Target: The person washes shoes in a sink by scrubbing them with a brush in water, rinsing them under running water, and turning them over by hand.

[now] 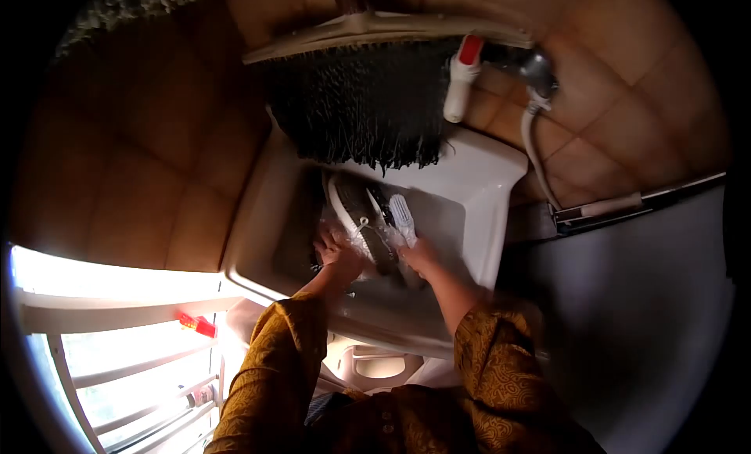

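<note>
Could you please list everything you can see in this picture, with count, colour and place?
shoe: one, dark with a white sole, in the sink, under the left hand
brush: one, white, against the shoe, in the right hand
sink: one, white, centre of view
broom head: one, black bristles on a pale block, above the sink
tap: one, white with a red top, on the tiled wall
hose: one, pale, hanging right of the tap
tiled wall: brown, behind the sink
left hand: on the shoe
right hand: gripping the brush
sleeves: two, mustard patterned
</note>
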A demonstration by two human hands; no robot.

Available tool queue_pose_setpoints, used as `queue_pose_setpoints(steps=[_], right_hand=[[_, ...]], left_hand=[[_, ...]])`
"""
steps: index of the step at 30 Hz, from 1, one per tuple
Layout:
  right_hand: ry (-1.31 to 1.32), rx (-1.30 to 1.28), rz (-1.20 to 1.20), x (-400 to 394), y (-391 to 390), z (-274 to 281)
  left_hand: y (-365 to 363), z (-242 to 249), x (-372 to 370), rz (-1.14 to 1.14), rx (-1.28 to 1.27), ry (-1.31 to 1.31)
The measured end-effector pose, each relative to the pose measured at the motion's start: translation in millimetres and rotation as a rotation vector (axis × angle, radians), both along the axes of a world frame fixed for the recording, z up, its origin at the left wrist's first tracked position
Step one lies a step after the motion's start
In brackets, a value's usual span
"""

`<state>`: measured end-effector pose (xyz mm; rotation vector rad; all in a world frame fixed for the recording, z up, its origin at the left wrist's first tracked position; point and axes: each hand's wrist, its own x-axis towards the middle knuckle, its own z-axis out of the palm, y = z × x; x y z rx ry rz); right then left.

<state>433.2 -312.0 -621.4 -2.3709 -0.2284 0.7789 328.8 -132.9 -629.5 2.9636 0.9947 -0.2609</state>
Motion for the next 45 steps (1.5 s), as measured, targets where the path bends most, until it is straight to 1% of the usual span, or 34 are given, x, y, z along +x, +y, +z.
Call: queue_pose_setpoints(steps=[1,2,3,4,6,7,9,10,12,14,16,17,18,19,20,21,22,23,24,27,28,30,32,34,35,36,37,38,39,40,41,43,44,45], right_hand=[[0.109,-0.027,0.020,0,-6,0],[0.219,-0.052,0.040,-2,-10,4],[0.213,-0.041,0.040,-7,-13,9],[0.286,0.012,-0.001,-12,-15,18],[0.428,0.119,-0.079,-23,-20,34],[0.417,0.126,-0.079,-26,-24,24],[0.307,0.218,-0.214,-28,-28,-23],[0.301,0.218,-0.208,-31,-31,-31],[0.185,0.027,-0.347,-31,-32,-17],[0.186,-0.057,-0.440,-29,-30,6],[-0.451,0.147,-0.314,-33,-43,-4],[-0.454,0.355,-0.357,-36,-39,37],[-0.454,0.352,-0.352,-36,-33,52],[-0.410,0.346,-0.320,-36,-26,60],[-0.364,0.340,-0.288,-37,-18,64],[-0.288,0.235,-0.099,-38,-10,65],[-0.254,0.246,0.021,-41,-1,51],[-0.370,0.207,0.121,-49,9,8],[-0.485,0.164,0.224,-56,16,-28],[-0.160,0.082,0.151,-68,35,4],[-0.147,0.077,0.145,-60,37,-2],[-0.238,0.211,0.251,-49,40,-1],[-0.103,0.218,0.199,-46,38,15],[-0.174,0.075,0.239,-48,41,14],[-0.289,-0.063,0.270,-49,43,-17],[-0.290,-0.061,0.269,-48,44,-12],[-0.107,0.043,0.176,-42,47,2],[0.071,0.148,0.085,-35,48,14],[0.052,0.154,0.085,-31,47,19],[0.018,0.185,-0.030,-28,46,21],[-0.007,0.215,-0.146,-28,44,21],[0.453,0.311,-0.194,-15,32,2],[0.704,0.463,-0.331,-12,28,16],[0.775,0.531,-0.426,-10,25,27]], left_hand=[[-5,8,1,-0.052,0.035,0.039],[-4,41,1,-0.290,-0.025,0.307],[-11,77,1,-0.217,-0.272,0.314],[-10,83,3,-0.216,-0.260,0.307],[-7,85,7,0.016,-0.764,0.137],[1,30,3,-0.202,-0.605,-0.042],[4,-19,-1,-0.414,-0.432,-0.227],[-9,-16,2,-0.713,0.017,-0.295],[-34,24,2,-0.579,-0.719,-0.572],[-71,86,-6,-0.475,-0.487,-0.480],[-63,84,-15,-0.457,-0.543,-0.431],[-51,97,-18,-0.295,-0.687,-0.239],[-39,106,-18,-0.129,-0.819,-0.042],[-30,107,-19,-0.071,-0.769,0.269],[-27,105,-21,-0.062,-0.769,0.274],[-25,101,-22,-0.121,-0.719,0.217],[-23,71,-19,-0.075,-0.798,0.067],[-21,41,-16,-0.041,-0.876,-0.083],[-24,32,-9,-0.111,-0.748,0.050],[-22,13,4,-0.299,-0.396,0.302],[-13,15,7,-0.227,-0.678,0.268],[-5,-6,5,-0.140,-0.972,0.256],[4,-89,8,-0.358,-0.997,0.227],[9,-90,8,-0.467,-1.012,0.210],[12,-47,8,-0.516,-1.096,0.156],[15,-20,8,-0.565,-1.175,0.100],[11,-29,11,-0.572,-1.163,0.093],[2,-48,16,-0.642,-0.793,0.184],[-4,-58,22,-0.689,-0.420,0.264],[-3,-55,25,-0.695,-0.407,0.252],[-3,-52,24,-0.353,-0.725,0.035],[-4,-11,17,0.347,-1.249,-0.303],[-6,26,13,0.710,-1.421,-0.494],[1,39,8,0.717,-1.627,-0.460]])
